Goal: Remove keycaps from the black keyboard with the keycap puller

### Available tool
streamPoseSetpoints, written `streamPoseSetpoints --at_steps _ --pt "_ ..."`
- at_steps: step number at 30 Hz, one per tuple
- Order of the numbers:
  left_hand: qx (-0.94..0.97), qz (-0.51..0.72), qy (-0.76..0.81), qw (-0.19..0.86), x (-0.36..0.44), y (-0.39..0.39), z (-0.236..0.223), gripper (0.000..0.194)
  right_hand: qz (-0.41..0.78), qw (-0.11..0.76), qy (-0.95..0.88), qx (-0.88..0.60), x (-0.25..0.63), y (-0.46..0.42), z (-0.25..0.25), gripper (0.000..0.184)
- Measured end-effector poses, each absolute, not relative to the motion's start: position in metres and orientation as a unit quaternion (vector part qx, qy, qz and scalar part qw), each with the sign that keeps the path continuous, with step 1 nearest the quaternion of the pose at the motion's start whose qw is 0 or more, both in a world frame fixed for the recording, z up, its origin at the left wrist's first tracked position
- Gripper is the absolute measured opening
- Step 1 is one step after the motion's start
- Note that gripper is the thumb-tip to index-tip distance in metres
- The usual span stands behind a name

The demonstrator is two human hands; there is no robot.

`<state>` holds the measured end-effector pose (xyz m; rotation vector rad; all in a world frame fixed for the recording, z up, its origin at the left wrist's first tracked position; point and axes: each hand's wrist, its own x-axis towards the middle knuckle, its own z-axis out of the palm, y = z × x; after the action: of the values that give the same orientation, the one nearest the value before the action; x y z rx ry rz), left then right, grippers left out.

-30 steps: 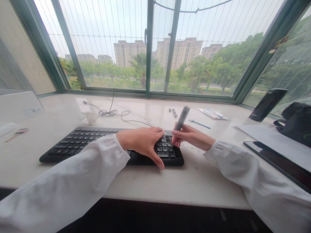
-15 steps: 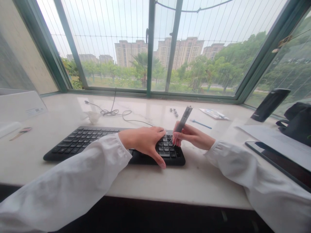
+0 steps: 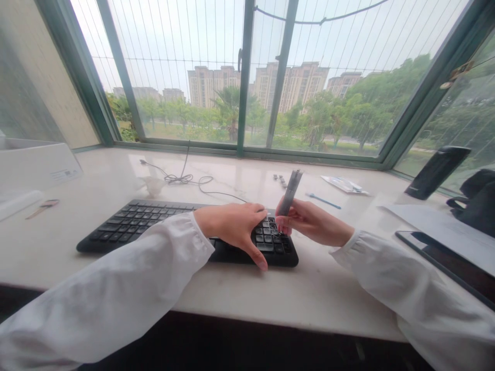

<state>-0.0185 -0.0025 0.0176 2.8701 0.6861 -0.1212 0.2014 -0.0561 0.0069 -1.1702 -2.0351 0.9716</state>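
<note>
Black keyboard (image 3: 135,226): lies flat on the white stone bench (image 3: 317,299), lower centre of frame, under both hands.
Left hand (image 3: 232,229): rests on the right end of the keyboard, fingers (image 3: 247,208) spread and holding nothing, thumb over the front edge.
Right hand (image 3: 313,221): just right of the left hand, fingers (image 3: 294,216) closed in a pinch around a grey pen-shaped tool (image 3: 290,193).
Tool position: held tilted, lower tip down among the keys at the right end; probably touching or just above them, too small to tell.
Keys: rows look in place, with no obvious gaps; the part under the hands is hidden, so nothing clearly shows as done or left.
Upper centre: small dark parts (image 3: 280,180) and a blue stick (image 3: 323,201) lie on the bench, well apart from the hands.
Upper left: tangled thin cable (image 3: 180,179) behind the keyboard.
Right edge: black flask (image 3: 436,172) and dark tablet (image 3: 444,260).
</note>
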Motion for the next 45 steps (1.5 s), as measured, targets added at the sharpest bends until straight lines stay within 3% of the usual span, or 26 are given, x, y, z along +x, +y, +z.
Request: streamPoseSetpoints --at_steps 5,13,19,31,35,41,45 --pt "0.966 -0.041 0.234 0.101 -0.017 -0.004 0.019 0.115 0.327 0.289 -0.781 -0.447 0.197 -0.058 0.008 0.035" --pt "0.969 -0.042 0.228 0.085 -0.019 0.001 0.015 0.105 0.338 0.29 -0.786 -0.428 0.205 -0.05 0.001 0.036" --pt "0.97 -0.027 0.219 0.102 -0.019 -0.002 0.017 0.112 0.232 0.247 -0.853 -0.396 0.207 -0.052 0.002 0.023" --pt "0.97 -0.021 0.216 0.11 -0.019 -0.002 0.017 0.114 0.154 0.244 -0.866 -0.409 0.204 -0.056 -0.001 0.022" --pt "0.969 -0.025 0.22 0.109 -0.019 -0.003 0.017 0.111 0.174 0.244 -0.865 -0.403 0.203 -0.056 0.0 0.021" --pt "0.968 -0.043 0.235 0.082 -0.018 -0.002 0.016 0.118 0.319 0.281 -0.789 -0.444 0.201 -0.049 -0.004 0.027" --pt "0.966 -0.043 0.239 0.083 -0.018 -0.002 0.015 0.119 0.317 0.28 -0.784 -0.454 0.199 -0.052 -0.003 0.026"
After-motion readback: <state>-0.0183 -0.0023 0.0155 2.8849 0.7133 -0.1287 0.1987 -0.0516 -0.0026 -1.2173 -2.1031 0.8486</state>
